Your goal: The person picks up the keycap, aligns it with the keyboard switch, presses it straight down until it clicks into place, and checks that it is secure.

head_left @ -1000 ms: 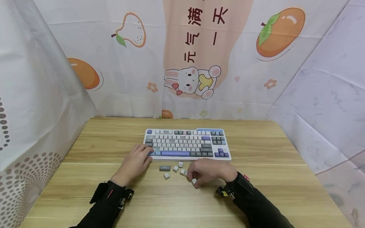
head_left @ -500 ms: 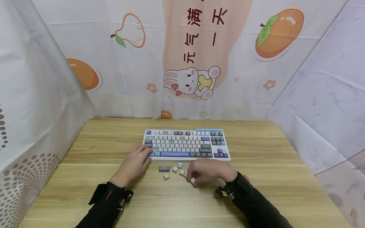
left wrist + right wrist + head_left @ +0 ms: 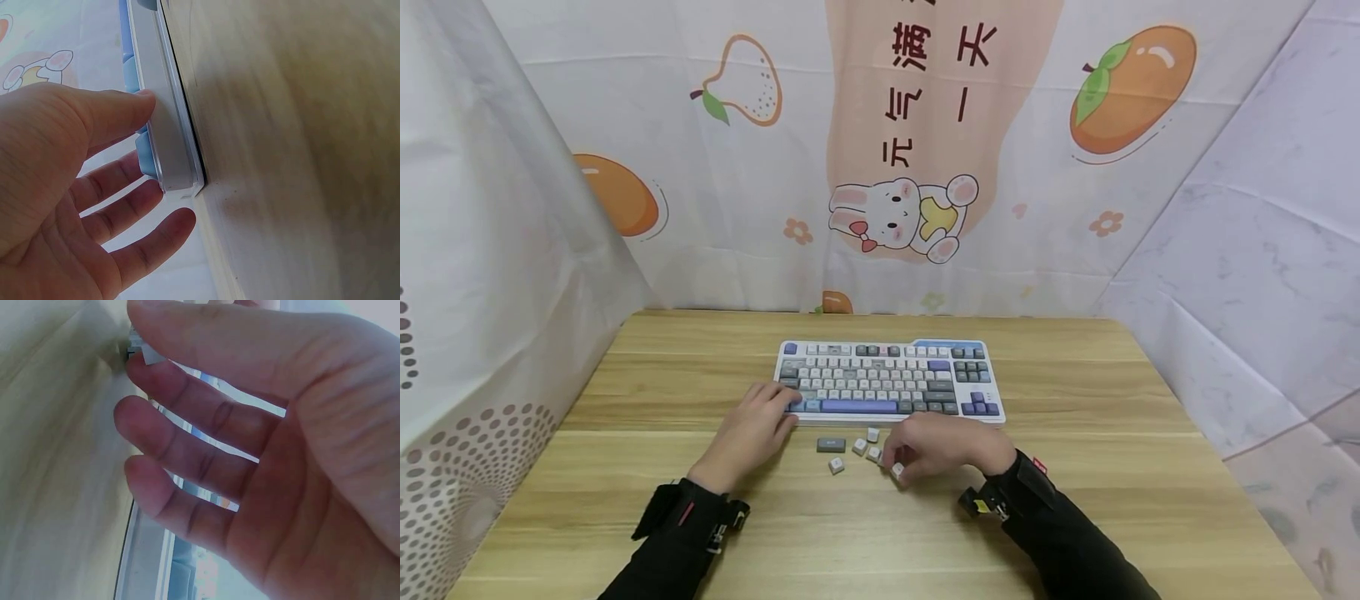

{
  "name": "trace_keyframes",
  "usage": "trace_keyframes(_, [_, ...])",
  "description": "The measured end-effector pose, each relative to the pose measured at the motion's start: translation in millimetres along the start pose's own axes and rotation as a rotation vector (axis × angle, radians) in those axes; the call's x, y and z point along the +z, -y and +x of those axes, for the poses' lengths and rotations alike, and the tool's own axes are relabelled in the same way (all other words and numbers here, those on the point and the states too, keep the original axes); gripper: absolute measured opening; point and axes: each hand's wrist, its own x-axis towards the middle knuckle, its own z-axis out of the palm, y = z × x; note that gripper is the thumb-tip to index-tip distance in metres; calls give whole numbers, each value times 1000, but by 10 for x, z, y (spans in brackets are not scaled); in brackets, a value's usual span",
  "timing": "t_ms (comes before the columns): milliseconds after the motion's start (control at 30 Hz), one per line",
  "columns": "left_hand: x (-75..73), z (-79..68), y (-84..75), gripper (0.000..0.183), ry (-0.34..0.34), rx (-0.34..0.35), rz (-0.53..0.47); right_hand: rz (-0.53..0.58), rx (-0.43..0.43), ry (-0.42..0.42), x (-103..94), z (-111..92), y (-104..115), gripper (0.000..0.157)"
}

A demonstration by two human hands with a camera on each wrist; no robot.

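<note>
R hand (image 3: 936, 446) pinches a small white keycap (image 3: 898, 472) betw. thumb & index, in front of the kbd (image 3: 865, 383), roughly off the R end of its spacebar. L hand (image 3: 751, 433) lies loose, fingers mostly straight, at kbd's front-L corner, thumb against the front edge.

Vs. approx. half a sec ago: R hand & pinched cap have slid a bit L along kbd's front, so cap now sits closer to the other loose white caps (image 3: 860, 447); group looks tighter. L hand & kbd basically unchanged. Wide grey keycap (image 3: 831, 445) same spot, just in front of kbd's spacebar.

Writing: wall cloth (image 3: 1037, 108) behind kbd has sideways Chinese txt, 元气满 (next char. cut off) & 一天. Key legends too small to read; red tag (image 3: 1039, 465) on R wrist, front-R of kbd, also illegible. No brand readable.
</note>
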Motion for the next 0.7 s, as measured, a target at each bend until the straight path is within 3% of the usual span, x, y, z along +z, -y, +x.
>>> trace_keyframes(400, [9, 6, 7, 27, -1, -5, 1, 24, -12, -30, -75, 183, 39, 19])
trace_keyframes(500, [11, 4, 11, 27, 1, -7, 3, 36, -8, -98, -180, 212, 42, 17])
trace_keyframes(700, [13, 2, 5, 27, -5, -1, -2, -26, 11, -332, -435, 242, 14, 20])
